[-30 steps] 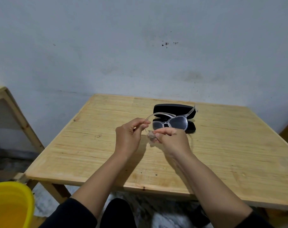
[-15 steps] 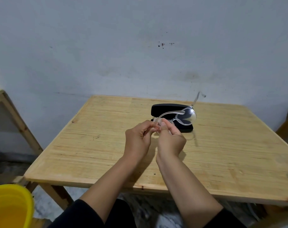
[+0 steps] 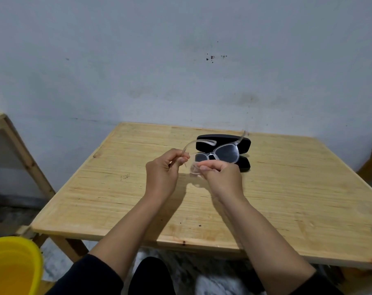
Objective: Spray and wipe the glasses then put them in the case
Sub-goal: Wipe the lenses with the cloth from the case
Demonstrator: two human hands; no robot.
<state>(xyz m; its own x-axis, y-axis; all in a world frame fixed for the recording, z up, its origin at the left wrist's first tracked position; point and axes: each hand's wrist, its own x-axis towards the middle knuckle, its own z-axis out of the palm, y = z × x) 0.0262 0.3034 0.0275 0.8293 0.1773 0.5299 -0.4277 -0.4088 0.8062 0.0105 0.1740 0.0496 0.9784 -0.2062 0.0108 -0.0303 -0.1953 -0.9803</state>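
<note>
The clear plastic-framed glasses (image 3: 215, 155) are held above the pale wooden table (image 3: 287, 188), in front of the open black hard case (image 3: 223, 139) that lies behind them. The left hand (image 3: 162, 173) pinches 1 temple arm; the right hand (image 3: 221, 175) pinches the near lens rim. A yellow plastic tub (image 3: 12, 265) sits lower left. No writing is legible.

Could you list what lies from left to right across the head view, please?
Yellow tub → left hand gripping a temple of the glasses → right hand pinching the lens rim → black case on the table.
</note>
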